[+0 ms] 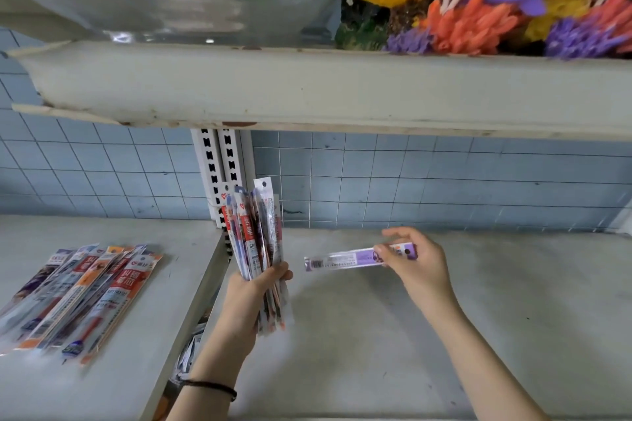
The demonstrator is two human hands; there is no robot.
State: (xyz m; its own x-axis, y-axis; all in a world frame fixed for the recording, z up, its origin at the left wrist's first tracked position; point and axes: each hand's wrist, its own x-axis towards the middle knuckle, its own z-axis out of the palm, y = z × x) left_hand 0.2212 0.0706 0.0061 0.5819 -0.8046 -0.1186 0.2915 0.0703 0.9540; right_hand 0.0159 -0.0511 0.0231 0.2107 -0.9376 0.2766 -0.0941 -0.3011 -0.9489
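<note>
Above the right shelf (410, 335), your right hand (415, 265) pinches the purple packet (345, 259) at its right end, between thumb and fingers. The packet lies almost level, with its long axis going from left to right, and its free barcode end points toward your left hand (254, 290). That hand is closed around a bundle (254, 236) of packets which stands nearly upright, so the two axes cross. The purple packet seems to hang just over the shelf, not touching it. Setting it down looks like work for your right hand. The pile (78, 294) on the left shelf (113, 386) is well apart, beyond your left hand.
</note>
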